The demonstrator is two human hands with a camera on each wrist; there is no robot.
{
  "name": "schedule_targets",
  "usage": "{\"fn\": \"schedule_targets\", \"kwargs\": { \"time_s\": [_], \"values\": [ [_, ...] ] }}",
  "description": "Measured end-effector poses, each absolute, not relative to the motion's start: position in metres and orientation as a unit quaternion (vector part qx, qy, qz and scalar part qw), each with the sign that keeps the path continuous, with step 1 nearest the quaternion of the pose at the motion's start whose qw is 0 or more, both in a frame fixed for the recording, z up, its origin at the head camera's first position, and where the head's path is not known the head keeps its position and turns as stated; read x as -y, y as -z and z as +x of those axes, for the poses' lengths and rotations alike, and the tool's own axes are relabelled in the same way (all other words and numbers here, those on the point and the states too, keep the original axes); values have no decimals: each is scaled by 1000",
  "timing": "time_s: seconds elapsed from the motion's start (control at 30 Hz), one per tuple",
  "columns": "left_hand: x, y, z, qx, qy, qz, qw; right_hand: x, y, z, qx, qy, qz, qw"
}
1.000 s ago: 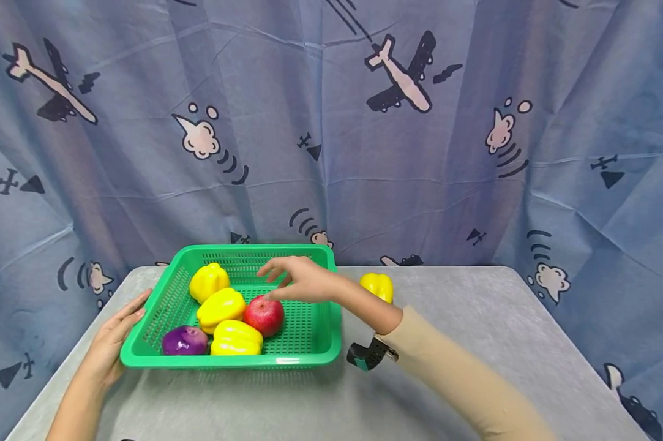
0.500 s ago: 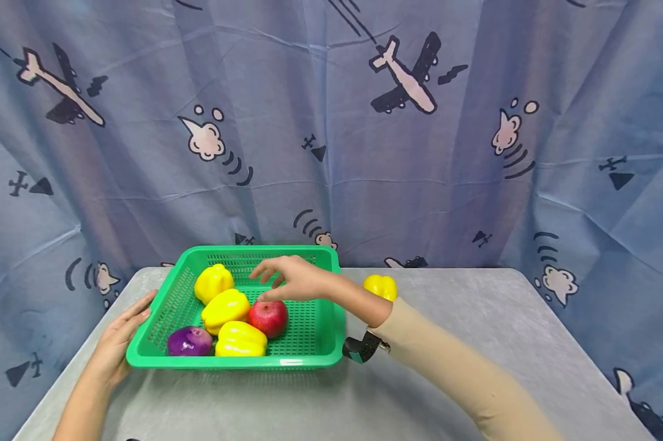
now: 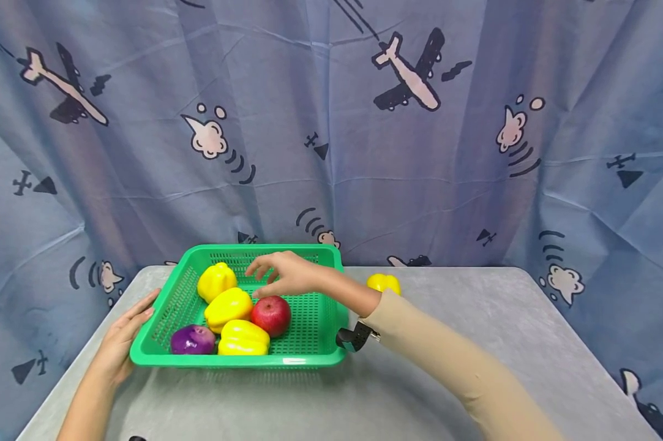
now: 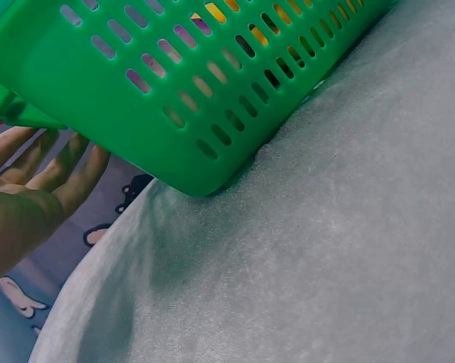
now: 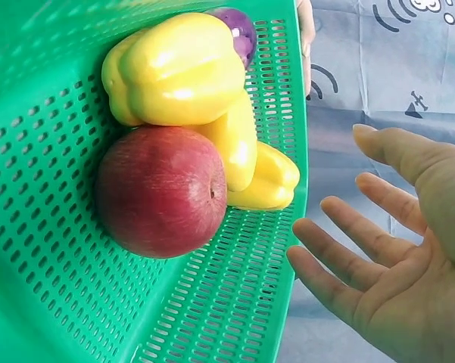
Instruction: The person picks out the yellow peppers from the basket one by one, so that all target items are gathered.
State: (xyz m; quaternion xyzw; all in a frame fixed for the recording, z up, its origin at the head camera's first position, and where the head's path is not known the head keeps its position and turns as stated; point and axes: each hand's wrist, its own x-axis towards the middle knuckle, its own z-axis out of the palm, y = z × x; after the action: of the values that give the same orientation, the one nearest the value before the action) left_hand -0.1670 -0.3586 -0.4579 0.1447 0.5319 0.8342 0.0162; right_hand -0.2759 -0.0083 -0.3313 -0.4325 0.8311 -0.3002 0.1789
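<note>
A green plastic basket point(image 3: 320, 360) stands on the table. In it lie yellow bell peppers point(image 3: 244, 338), a red apple point(image 3: 271, 316) and a shiny, round purple vegetable point(image 3: 193, 340). My left hand point(image 3: 119, 343) is at the basket's left side, fingertips right at the rim. In the left wrist view its fingers reach under the rim's corner. Spread and with nothing in it, my right hand point(image 3: 289, 274) hovers over the back half of the basket, behind the apple. The right wrist view shows its palm and slightly bent fingers point(image 5: 363, 234) apart from the fruit.
Another yellow bell pepper point(image 3: 384, 283) sits on the grey table point(image 3: 474, 331) to the right of the basket, partly hidden by the right forearm. A blue curtain point(image 3: 331, 153) with airplane prints hangs behind the table. A black wrist camera point(image 3: 353, 337) sticks out below the right wrist.
My right hand has drifted slightly left and back over the basket, uncovering more of the apple. My left hand stays at the rim. The whole view has shifted a little.
</note>
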Motion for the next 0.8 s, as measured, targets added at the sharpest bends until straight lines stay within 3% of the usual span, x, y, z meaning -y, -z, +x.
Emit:
{"fn": "schedule_targets", "kwargs": {
  "time_s": [0.8],
  "values": [
    [355,459,-167,-530,-834,151,18,34,362,-294,-800,330,-461,197]
  ]
}}
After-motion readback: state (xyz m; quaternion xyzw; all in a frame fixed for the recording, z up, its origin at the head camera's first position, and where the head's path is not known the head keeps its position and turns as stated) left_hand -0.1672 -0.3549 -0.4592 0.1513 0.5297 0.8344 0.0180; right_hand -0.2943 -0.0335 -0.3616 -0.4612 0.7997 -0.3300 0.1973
